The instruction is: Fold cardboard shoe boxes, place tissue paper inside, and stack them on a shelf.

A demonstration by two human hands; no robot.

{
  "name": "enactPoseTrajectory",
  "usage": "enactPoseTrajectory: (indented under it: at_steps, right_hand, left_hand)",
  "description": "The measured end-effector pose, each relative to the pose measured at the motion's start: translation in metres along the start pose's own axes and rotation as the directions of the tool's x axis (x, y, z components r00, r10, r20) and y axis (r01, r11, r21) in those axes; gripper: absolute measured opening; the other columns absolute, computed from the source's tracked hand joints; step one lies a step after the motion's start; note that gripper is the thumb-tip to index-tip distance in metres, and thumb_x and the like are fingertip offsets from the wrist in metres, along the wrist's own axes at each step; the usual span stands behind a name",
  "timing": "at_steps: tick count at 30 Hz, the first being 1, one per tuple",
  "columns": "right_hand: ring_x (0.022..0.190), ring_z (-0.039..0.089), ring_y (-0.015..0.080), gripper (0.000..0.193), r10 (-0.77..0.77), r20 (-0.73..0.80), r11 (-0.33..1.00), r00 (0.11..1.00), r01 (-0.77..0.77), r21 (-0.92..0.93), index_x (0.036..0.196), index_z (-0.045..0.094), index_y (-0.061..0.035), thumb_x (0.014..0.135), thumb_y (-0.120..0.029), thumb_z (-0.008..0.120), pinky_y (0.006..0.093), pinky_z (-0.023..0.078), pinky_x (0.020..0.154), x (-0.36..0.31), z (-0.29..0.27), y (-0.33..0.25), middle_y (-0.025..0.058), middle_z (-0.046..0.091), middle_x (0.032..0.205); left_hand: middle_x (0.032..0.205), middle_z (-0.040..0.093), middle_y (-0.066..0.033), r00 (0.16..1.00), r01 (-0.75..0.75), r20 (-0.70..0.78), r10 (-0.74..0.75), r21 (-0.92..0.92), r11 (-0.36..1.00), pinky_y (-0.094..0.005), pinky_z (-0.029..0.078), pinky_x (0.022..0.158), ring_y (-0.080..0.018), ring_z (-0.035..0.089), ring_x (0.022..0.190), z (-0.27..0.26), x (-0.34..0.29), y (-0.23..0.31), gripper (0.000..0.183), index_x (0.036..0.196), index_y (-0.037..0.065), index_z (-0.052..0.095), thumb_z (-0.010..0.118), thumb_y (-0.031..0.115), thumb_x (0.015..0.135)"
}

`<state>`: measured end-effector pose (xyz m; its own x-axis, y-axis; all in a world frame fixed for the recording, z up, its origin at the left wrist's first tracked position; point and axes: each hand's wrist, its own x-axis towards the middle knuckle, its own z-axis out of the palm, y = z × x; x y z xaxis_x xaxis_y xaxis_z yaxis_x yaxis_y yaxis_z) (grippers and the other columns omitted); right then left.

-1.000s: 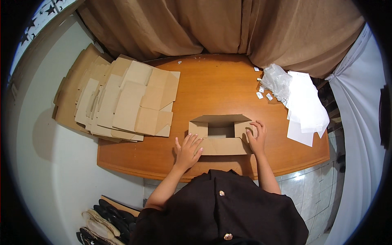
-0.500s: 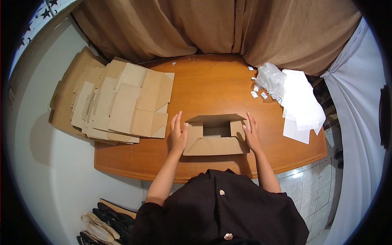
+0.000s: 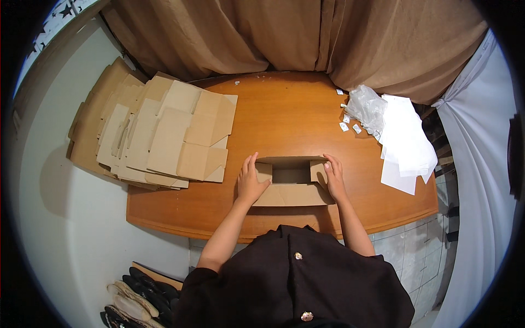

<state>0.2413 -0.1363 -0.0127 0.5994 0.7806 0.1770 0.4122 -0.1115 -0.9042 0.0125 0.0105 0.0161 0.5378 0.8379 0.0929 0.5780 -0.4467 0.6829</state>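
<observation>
Cardboard box (image 3: pixel 290 195) sits at the lower centre of the frame, top open; the left hand (image 3: pixel 251 181), beside its edge half a second ago, now overlaps that side, thumb on the flap (image 3: pixel 264 170) (fingers unclenched), while the right hand (image 3: pixel 335 179), loosely open, bends its fingertips over the far right corner

No legible text, labels, numbers or signs anywhere.

One open cardboard box (image 3: pixel 290 195) and two bare hands (image 3: pixel 251 186) are counted at the centre, one stack of flattened cartons (image 3: pixel 167 128) between nine and ten o'clock, one plastic bag (image 3: pixel 365 108) and five small white slips (image 3: pixel 344 127) at two, and two shirt buttons (image 3: pixel 298 256) at six.
</observation>
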Motion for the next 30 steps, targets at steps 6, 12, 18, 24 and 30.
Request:
enactPoseTrajectory:
  at_steps: [6,12,18,24,30]
  right_hand:
    - [0.123,0.035,0.0296,0.028,0.009,-0.006,0.999,1.0,-0.009,0.031,0.113,0.054,-0.0069,0.093,-0.024,0.044,0.0372,0.026,0.104,-0.002,-0.001,0.002,0.0167,0.041,0.125]
    - [0.125,0.033,0.0297,0.047,0.0,0.015,0.999,1.0,0.0,-0.045,0.116,0.05,-0.0054,0.077,-0.022,0.069,0.039,0.031,0.101,-0.005,-0.001,-0.003,0.0171,0.042,0.123]
    - [0.121,0.04,0.0345,0.082,0.146,-0.047,0.944,0.988,-0.154,-0.291,0.136,0.029,-0.0067,0.069,-0.021,0.074,0.0392,0.035,0.101,-0.007,0.005,-0.014,0.0245,0.036,0.132]
    - [0.117,0.047,0.0322,0.071,0.488,0.043,0.868,0.872,-0.489,0.084,0.135,0.03,0.0015,0.085,-0.04,0.057,0.0355,0.036,0.098,0.002,-0.014,-0.009,0.0252,0.05,0.123]
    - [0.109,0.051,0.0278,0.059,0.507,0.141,0.853,0.85,-0.519,0.059,0.126,0.043,0.0005,0.092,-0.048,0.04,0.0335,0.039,0.093,-0.001,-0.034,-0.001,0.0182,0.055,0.116]
  left_hand:
    - [0.136,0.033,-0.0175,0.992,-0.121,-0.016,0.124,-0.381,0.917,-0.0419,0.032,0.102,-0.033,0.036,0.125,0.008,0.006,-0.044,0.06,0.125,0.01,0.046,0.07,0.019,0.07]
    - [0.136,0.032,-0.0189,0.996,-0.066,0.031,0.079,-0.292,0.954,-0.0429,0.032,0.101,-0.0362,0.036,0.124,0.015,0.004,-0.042,0.063,0.125,0.009,0.045,0.073,0.027,0.071]
    - [0.136,0.031,-0.0268,0.996,0.09,-0.018,-0.093,-0.142,0.986,-0.0438,0.03,0.103,-0.0387,0.033,0.125,0.015,0.003,-0.022,0.098,0.14,0.006,0.017,0.076,0.036,0.068]
    - [0.14,0.033,-0.0209,0.905,0.418,0.116,-0.409,-0.408,0.811,-0.0389,0.028,0.105,-0.0301,0.039,0.125,0.027,0.009,-0.065,0.089,0.142,-0.002,0.012,0.059,0.046,0.083]
    - [0.131,0.045,-0.0143,0.906,0.416,0.358,-0.224,-0.661,0.625,-0.0348,0.03,0.102,-0.0241,0.043,0.119,0.0,0.014,-0.032,0.061,0.13,-0.002,0.039,0.03,0.048,0.095]
